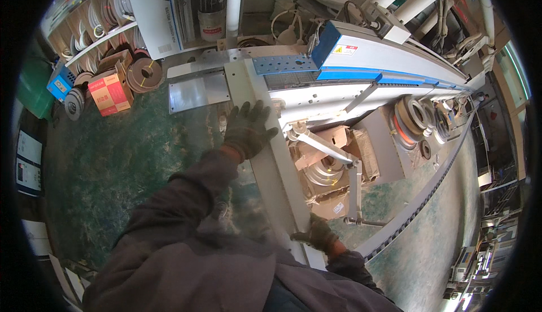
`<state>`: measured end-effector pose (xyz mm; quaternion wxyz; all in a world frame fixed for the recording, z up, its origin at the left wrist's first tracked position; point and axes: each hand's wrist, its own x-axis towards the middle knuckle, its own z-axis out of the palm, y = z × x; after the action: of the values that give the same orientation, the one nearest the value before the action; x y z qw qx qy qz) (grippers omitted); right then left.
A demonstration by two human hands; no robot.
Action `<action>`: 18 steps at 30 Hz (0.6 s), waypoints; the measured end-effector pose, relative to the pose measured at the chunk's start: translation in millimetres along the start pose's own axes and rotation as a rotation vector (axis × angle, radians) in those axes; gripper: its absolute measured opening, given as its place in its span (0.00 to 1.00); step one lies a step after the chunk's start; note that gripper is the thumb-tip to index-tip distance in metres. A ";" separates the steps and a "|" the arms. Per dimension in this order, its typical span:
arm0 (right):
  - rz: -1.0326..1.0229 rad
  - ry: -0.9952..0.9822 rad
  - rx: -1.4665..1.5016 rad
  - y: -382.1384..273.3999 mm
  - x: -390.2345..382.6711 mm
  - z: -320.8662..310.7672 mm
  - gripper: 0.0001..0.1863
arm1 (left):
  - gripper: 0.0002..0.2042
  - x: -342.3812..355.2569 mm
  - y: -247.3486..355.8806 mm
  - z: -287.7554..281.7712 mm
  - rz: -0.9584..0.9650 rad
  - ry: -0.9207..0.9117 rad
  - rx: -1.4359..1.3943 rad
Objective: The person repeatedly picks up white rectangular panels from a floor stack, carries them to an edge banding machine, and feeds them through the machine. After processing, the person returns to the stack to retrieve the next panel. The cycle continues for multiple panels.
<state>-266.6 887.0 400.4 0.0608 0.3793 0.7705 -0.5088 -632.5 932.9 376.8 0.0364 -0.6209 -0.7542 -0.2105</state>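
A long, narrow pale board (280, 199) runs from the machine's near end down toward my body. My left hand (250, 131), in a dark work glove, lies on the board's upper part with its fingers spread. Lower down, my gloved right hand (317, 234) grips the board's right edge, its thumb reaching over the top face; some of its fingers are hidden. Beyond the board's far end stands a long white and blue machine (389, 61), with a perforated blue plate (285, 64) at its near corner. A shiny metal plate (199, 93) sticks out to the left.
A jointed white support arm (327, 145) and a long rail (415, 207) lie to the right. Below the machine are cardboard boxes (330, 205) and edging rolls (415, 114). A red and white carton (110, 95) and a brown roll (143, 75) sit on the green floor (130, 165) at left.
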 end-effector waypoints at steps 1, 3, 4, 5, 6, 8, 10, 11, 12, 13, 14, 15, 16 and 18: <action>0.003 -0.015 0.001 8.5 -5.3 -2.7 0.45 | 0.37 -0.7 3.0 -2.9 0.011 -0.055 0.018; 0.065 -0.037 -0.067 21.0 -7.4 -7.0 0.45 | 0.38 3.7 8.5 -7.4 -0.002 -0.149 0.034; 0.085 -0.033 -0.081 17.5 -9.4 -10.3 0.44 | 0.38 6.1 9.8 -8.4 -0.010 -0.193 0.044; 0.105 -0.029 -0.094 13.3 -11.0 -13.6 0.43 | 0.40 7.1 10.2 -8.1 -0.016 -0.208 0.042; 0.087 -0.032 -0.122 8.3 -11.8 -18.0 0.40 | 0.41 8.0 10.0 -8.6 -0.024 -0.222 0.041; 0.047 -0.043 -0.176 0.9 -10.3 -25.8 0.35 | 0.43 8.9 8.8 -10.9 -0.036 -0.286 0.077; -0.040 0.055 -0.048 35.5 -8.8 -17.0 0.30 | 0.45 15.7 15.9 -13.9 -0.024 -0.387 0.133; -0.082 0.103 0.020 52.7 -8.9 -9.2 0.28 | 0.45 16.7 18.2 -15.0 -0.019 -0.394 0.133; 0.018 0.173 -0.073 62.1 -4.2 -6.1 0.23 | 0.46 16.1 17.5 -15.6 -0.023 -0.402 0.143; -0.054 0.198 -0.196 78.6 -1.0 -2.0 0.23 | 0.46 17.9 18.9 -16.4 -0.018 -0.408 0.148; -0.127 0.221 -0.320 96.9 2.4 2.7 0.22 | 0.46 19.4 20.2 -18.5 -0.024 -0.414 0.143; -0.201 0.238 -0.442 93.8 5.1 3.6 0.22 | 0.46 18.6 20.2 -20.0 -0.035 -0.424 0.139; -0.047 0.199 -0.171 88.5 4.7 12.0 0.21 | 0.47 17.7 19.3 -19.7 -0.046 -0.434 0.135; -0.061 0.276 -0.109 63.9 -0.1 12.7 0.25 | 0.47 13.1 18.7 -12.6 -0.029 -0.404 0.081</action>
<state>-229.0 888.9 347.3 -0.0408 0.4183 0.8091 -0.4109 -620.3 943.0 397.4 -0.0936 -0.6375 -0.7630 -0.0518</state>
